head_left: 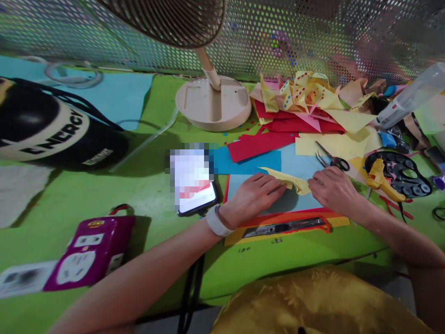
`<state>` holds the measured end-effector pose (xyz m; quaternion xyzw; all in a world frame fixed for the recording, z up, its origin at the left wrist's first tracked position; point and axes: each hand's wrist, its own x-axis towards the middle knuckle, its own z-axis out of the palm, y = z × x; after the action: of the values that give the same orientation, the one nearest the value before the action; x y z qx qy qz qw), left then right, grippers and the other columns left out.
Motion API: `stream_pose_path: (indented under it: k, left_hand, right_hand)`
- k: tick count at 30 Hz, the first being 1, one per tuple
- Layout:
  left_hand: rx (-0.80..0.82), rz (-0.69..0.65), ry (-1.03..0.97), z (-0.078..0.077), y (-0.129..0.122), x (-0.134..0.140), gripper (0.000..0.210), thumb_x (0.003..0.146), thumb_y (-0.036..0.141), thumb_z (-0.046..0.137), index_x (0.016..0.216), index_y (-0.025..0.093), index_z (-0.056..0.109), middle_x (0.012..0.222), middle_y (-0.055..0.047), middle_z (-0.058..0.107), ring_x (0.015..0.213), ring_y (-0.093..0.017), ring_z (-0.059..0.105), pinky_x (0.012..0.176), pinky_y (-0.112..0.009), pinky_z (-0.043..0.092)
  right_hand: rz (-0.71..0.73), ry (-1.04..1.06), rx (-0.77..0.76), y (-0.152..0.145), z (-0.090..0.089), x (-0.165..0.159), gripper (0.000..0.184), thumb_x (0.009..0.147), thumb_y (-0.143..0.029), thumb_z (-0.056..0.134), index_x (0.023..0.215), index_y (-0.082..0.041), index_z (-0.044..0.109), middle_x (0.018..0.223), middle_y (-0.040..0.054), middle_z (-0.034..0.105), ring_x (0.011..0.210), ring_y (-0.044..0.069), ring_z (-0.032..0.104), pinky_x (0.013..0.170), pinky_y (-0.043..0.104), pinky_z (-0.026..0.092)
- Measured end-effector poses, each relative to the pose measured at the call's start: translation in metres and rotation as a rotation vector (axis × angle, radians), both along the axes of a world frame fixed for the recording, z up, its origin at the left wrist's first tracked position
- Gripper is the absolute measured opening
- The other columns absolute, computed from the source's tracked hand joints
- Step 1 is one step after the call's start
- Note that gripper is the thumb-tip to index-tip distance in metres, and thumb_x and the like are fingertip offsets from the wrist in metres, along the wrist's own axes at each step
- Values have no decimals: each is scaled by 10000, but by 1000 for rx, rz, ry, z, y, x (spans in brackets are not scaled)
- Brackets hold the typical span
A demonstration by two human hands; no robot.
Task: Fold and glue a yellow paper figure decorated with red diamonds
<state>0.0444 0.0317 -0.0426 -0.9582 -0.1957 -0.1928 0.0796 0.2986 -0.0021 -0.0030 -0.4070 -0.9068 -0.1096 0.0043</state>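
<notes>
A folded piece of yellow paper (294, 182) is stretched between my two hands above light blue sheets (239, 184). My left hand (255, 197), with a pale band at the wrist, pinches its left end. The right end is gripped by the fingers of my right hand (332, 188). Just beyond my right hand lie dark-handled scissors (333, 160), partly open. A utility knife (287, 227) with orange edging rests on orange and yellow sheets below my hands. Red strips (259, 146) and a darker blue sheet (243, 160) lie behind.
A phone (198, 204) lies left of my hands, with a fan base (213, 102) behind it. Folded yellow paper shapes (306, 93) are heaped at the back. A yellow glue gun (384, 178) and black palette (413, 174) sit right. A black bottle (62, 134) and purple pouch (90, 246) are left.
</notes>
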Motion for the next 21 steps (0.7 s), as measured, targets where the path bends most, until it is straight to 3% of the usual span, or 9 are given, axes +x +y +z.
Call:
stream_pose_path:
  k: [6,12,21]
  left_hand:
    - [-52,21,-36,-2,-1,0,197,940,93,516,1081,149,643,954,-76,719,835,-201,662,699,-321,534]
    - [-154,99,-129,-4,-5,3,178,947,134,501,954,155,678,918,-67,695,787,-174,654,671,-293,555]
    - [-257,111,-155,1,-8,1,194,963,141,493,973,163,685,954,-63,706,827,-175,658,717,-303,557]
  right_hand:
    - [7,156,-70,7,-2,-10,227,924,-160,472,1004,-155,683,978,106,654,850,224,532,768,368,353]
    - [0,223,-196,16,-14,-20,247,957,-171,444,1011,-173,685,944,92,630,821,196,523,735,337,382]
    - [-18,360,-299,19,-22,-20,210,924,-196,478,987,-184,678,951,84,642,859,200,558,771,343,403]
